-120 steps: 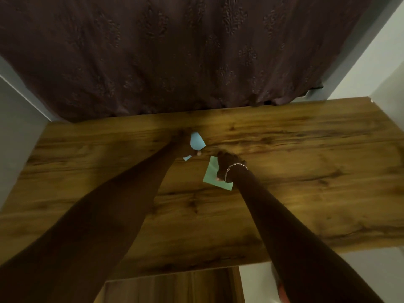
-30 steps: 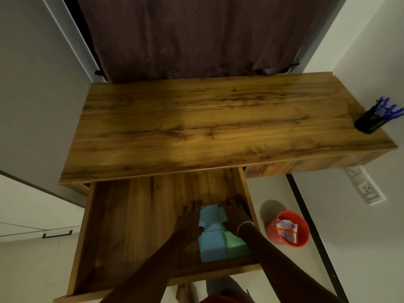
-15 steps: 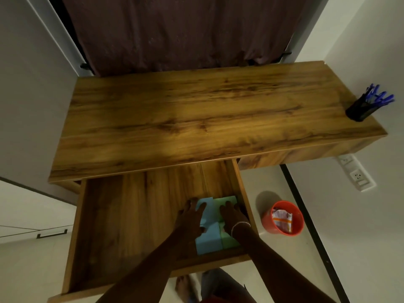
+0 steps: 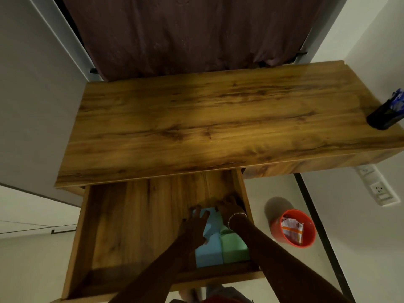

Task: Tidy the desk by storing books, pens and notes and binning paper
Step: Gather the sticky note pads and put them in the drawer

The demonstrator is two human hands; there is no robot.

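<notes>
Two hands work inside the open drawer point(image 4: 135, 226) pulled out below the wooden surface point(image 4: 218, 127). Left hand point(image 4: 193, 226) lies palm down, fingers point(image 4: 197, 212) spread wide and flat on the far end of the blue notes point(image 4: 208, 248); it presses, no pinch seen. Right hand point(image 4: 228, 207), bracelet point(image 4: 236, 215) at the wrist, sits just beside it at the drawer's right wall, fingers extended flat toward the far right corner; whether they grip anything cannot be told, since the hand hides what is under it. Green notes point(image 4: 234, 246) lie touching the blue ones on their right, both stacks in the drawer's near right corner against the front panel. Rest of drawer floor shows bare wood. Pen holder point(image 4: 385, 117), dark, with blue pens point(image 4: 397, 99), stands at the right end of the surface, blurred. Red bin point(image 4: 293, 228) on the floor to the right of the drawer holds crumpled paper point(image 4: 291, 228). Wall socket point(image 4: 379, 189) above the bin; dark curtain point(image 4: 185, 33) behind the desk.
</notes>
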